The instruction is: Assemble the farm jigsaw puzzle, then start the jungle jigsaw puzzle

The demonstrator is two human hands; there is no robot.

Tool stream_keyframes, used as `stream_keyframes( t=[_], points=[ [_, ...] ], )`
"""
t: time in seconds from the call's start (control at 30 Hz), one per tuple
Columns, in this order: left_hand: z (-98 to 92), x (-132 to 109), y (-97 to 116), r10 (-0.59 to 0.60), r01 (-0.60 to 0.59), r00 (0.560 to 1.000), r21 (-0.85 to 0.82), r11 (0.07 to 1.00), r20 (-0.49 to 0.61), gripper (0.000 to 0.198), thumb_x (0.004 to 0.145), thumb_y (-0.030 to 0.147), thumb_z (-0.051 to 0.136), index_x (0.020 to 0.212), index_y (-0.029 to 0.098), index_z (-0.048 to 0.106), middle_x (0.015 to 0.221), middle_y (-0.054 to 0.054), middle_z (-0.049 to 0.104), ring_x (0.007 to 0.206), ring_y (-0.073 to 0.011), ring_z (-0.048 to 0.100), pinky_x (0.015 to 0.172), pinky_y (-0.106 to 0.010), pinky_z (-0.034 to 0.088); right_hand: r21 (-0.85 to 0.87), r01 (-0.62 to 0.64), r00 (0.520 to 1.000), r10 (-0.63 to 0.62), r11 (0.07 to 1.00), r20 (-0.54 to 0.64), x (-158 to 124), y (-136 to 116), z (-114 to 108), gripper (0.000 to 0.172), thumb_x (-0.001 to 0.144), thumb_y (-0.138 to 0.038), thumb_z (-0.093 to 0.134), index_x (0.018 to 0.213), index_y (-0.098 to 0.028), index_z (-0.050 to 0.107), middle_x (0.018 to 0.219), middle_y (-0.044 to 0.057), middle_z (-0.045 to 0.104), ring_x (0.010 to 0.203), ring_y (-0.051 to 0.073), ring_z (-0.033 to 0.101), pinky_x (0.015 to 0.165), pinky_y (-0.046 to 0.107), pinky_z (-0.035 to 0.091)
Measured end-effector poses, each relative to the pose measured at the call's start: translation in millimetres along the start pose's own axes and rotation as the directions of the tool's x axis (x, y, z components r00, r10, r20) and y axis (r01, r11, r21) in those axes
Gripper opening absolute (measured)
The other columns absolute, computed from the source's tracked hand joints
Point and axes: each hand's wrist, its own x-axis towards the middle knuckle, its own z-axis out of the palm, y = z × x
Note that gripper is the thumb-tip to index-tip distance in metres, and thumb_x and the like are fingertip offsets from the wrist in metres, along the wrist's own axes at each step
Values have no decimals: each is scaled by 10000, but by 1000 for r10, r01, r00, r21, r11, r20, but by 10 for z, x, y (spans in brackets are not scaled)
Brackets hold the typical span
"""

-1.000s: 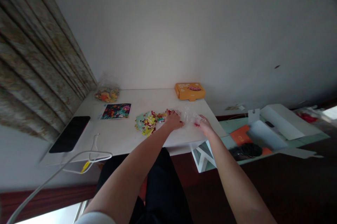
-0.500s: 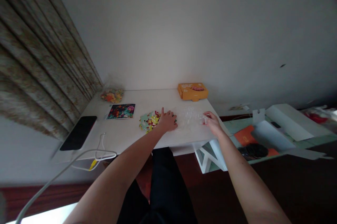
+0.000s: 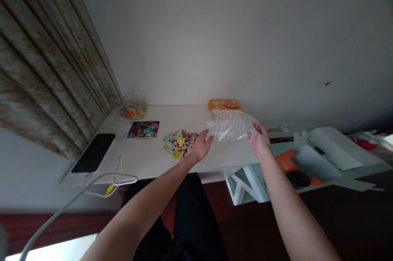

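Observation:
A clear plastic bag (image 3: 230, 126) is lifted above the right side of the table, and I see no pieces in it. Its right end is pinched in my right hand (image 3: 260, 141). Close to the bag's left edge, my left hand (image 3: 202, 146) has its thumb and fingers apart; whether the fingertips touch the plastic is unclear. Just left of that hand lies a loose pile of colourful jigsaw puzzle pieces (image 3: 178, 144). Behind the bag, partly covered by it, sits an orange box (image 3: 216, 104).
A dark floral picture card (image 3: 143, 129) and a black phone (image 3: 93, 153) lie on the left of the white table (image 3: 138, 152). A bag of puzzle pieces (image 3: 134, 110) stands at the back left. A white cable (image 3: 92, 179) crosses the front left. An open white box (image 3: 316, 163) sits lower right.
My right hand has raised the plastic bag off the table, moving up and right. My left hand has left the puzzle pile and shifted right toward the bag.

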Motion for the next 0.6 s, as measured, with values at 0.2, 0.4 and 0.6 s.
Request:
stream_keyframes(
  t=[0.2, 0.4, 0.6],
  points=[
    [-319, -336, 182, -102, 75, 995, -709, 701, 4, 504, 1056, 544, 363, 1473, 276, 451, 1451, -114, 586, 1296, -243, 593, 1036, -467, 523, 175, -115, 993, 108, 978, 49, -404, 253, 663, 467, 598, -397, 777, 962, -309, 498, 934, -40, 627, 710, 125, 597, 640, 255, 518],
    [-561, -514, 144, -135, 43, 989, -751, 659, -62, 396, 796, 456, 782, 1081, 186, 726, 1111, -119, 738, 1046, -265, 674, 959, -414, 522, 68, -91, 961, 70, 993, 269, -935, 505, 1408, 307, 698, -416, 741, 910, -253, 593, 851, -14, 663, 726, 155, 597, 644, 256, 497],
    [-891, -489, -70, -166, 9, 936, -449, 894, -311, 240, 842, 420, 652, 801, 191, 709, 783, -30, 696, 765, -190, 633, 756, -311, 497, -208, 147, 915, -53, 967, 399, -887, 729, 1599, 326, 869, -541, 585, 941, -229, 643, 826, 42, 688, 770, 212, 624, 733, 325, 489]
  ],
)
